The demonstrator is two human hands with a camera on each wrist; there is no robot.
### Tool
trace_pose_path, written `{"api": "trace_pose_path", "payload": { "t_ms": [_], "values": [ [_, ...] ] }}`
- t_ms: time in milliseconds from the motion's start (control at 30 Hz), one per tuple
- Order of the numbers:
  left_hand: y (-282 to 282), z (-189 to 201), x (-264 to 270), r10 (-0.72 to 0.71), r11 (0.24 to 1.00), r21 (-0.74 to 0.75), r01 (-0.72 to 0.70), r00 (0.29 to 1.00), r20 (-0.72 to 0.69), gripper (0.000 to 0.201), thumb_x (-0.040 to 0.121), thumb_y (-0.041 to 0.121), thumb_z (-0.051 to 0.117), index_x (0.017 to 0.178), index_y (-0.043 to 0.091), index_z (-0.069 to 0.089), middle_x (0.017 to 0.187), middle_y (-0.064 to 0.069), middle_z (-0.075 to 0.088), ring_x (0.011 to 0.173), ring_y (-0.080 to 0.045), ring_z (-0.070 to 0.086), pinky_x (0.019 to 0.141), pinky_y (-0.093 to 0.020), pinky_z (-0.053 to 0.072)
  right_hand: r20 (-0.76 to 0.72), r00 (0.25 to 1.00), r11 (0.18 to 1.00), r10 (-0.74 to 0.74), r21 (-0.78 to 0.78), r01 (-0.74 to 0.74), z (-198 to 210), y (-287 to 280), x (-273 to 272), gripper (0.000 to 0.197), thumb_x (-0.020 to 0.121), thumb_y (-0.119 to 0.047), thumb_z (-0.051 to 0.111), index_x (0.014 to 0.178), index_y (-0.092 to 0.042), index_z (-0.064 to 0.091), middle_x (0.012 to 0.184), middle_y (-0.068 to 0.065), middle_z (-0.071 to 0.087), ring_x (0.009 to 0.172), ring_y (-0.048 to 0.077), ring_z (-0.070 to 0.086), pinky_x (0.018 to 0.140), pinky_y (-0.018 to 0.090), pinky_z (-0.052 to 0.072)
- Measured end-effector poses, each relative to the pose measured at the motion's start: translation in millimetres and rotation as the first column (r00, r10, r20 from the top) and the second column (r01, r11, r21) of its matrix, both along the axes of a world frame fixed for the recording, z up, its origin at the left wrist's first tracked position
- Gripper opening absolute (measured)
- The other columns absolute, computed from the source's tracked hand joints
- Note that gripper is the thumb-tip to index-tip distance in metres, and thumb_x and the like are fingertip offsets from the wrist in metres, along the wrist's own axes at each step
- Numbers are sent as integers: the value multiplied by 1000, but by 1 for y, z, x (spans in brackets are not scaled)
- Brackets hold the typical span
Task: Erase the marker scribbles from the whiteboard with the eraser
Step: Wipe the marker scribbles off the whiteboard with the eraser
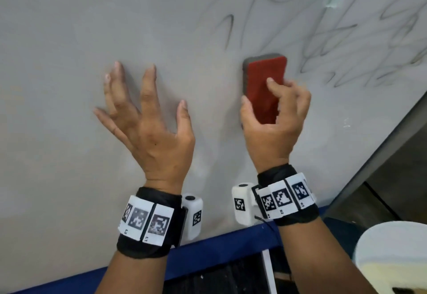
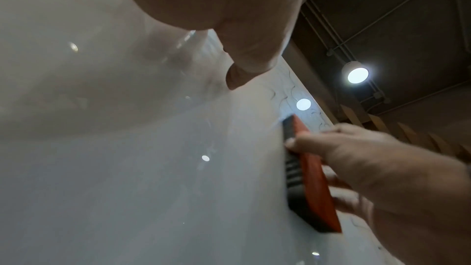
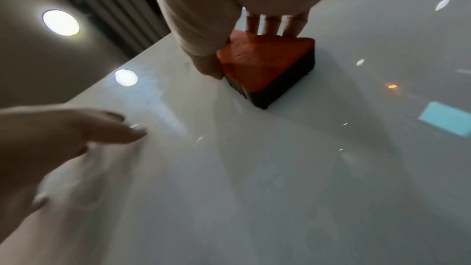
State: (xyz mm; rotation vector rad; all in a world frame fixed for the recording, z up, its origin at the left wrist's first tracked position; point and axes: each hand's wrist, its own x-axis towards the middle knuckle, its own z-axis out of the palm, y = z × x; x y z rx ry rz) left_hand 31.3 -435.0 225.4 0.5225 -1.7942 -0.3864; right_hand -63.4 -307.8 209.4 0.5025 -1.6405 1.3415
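Right hand (image 1: 275, 129) grips the red eraser (image 1: 263, 85) against the whiteboard (image 1: 69, 27) beside the scribbles (image 1: 346, 46), left hand (image 1: 147, 127) splayed open, fingertips on the board.

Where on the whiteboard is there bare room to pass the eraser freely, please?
Bare board runs left of and below the left hand, down to the blue edge, and between it and the eraser. Crowded: scribbles fill the upper right, above and beside the right hand.
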Motion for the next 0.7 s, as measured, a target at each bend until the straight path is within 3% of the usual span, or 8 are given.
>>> {"api": "trace_pose_path", "payload": {
  "t_ms": [133, 200, 267, 333, 400, 533, 633, 700],
  "values": [
    [11, 0, -7, 18, 1000, 12, -19, 996, 86, 79, 87, 38, 69, 154, 14, 33, 161, -24, 15, 150, -40, 10, 115, -69, 6, 55, 998, 996, -1, -89, 6, -5, 1, -5, 42, 72, -11, 80, 111, -8, 66, 115, 24, 55, 105, 36, 58, 89, 47, 54],
    [20, 1, -13, 36, 999, 21, -39, 990, 140, 91, 87, 49, 66, 157, 12, 22, 161, -27, 9, 150, -43, 5, 115, -69, 4, 17, 999, 998, 50, -26, -50, -9, -10, 4, 44, 73, -14, 80, 113, -17, 61, 117, 22, 54, 104, 35, 57, 91, 40, 53],
    [28, 3, -19, 50, 997, 41, -58, 985, 165, 99, 86, 59, 63, 157, 9, 16, 161, -29, 6, 149, -45, 2, 115, -70, 4, -46, 996, 992, 77, 102, -72, -12, -8, 6, 41, 77, -17, 79, 113, -17, 61, 119, 18, 53, 102, 33, 55, 89, 40, 53],
    [34, 5, -24, 57, 996, 64, -69, 984, 170, 103, 86, 65, 59, 157, 7, 13, 161, -29, 4, 150, -45, 0, 114, -71, 4, -74, 996, 991, 58, 125, -48, -13, 9, -6, 39, 78, -17, 79, 113, -17, 62, 120, 16, 52, 103, 31, 55, 90, 41, 52],
    [39, 6, -28, 62, 994, 83, -77, 985, 164, 104, 86, 65, 59, 157, 6, 12, 161, -29, 3, 150, -45, -1, 115, -70, 3, -16, 1000, 1000, 7, 8, -7, -13, 30, -24, 43, 76, -15, 80, 114, -19, 60, 120, 20, 53, 108, 31, 56, 94, 41, 52],
    [51, 8, -37, 77, 989, 115, -93, 988, 131, 102, 88, 62, 58, 157, 4, 12, 161, -29, 4, 150, -44, 0, 115, -69, 3, 67, 997, 992, 28, -127, -20, -14, 36, -36, 47, 73, -10, 80, 114, -16, 58, 120, 23, 52, 111, 35, 55, 86, 49, 54],
    [62, 12, -46, 84, 983, 154, -101, 990, 111, 101, 88, 61, 57, 156, 1, 12, 161, -29, 4, 150, -44, 0, 116, -68, 4, 36, 994, 994, 102, -40, -100, -15, 24, -23, 43, 73, -11, 81, 112, -9, 62, 117, 24, 52, 106, 35, 55, 88, 46, 54],
    [69, 12, -51, 91, 981, 162, -106, 991, 97, 99, 89, 59, 56, 156, 1, 12, 161, -29, 4, 150, -43, 0, 116, -68, 4, -8, 993, 991, 117, 72, -116, -17, 30, -24, 41, 75, -15, 80, 112, -13, 61, 117, 23, 54, 102, 33, 55, 89, 40, 53]
  ]
}}
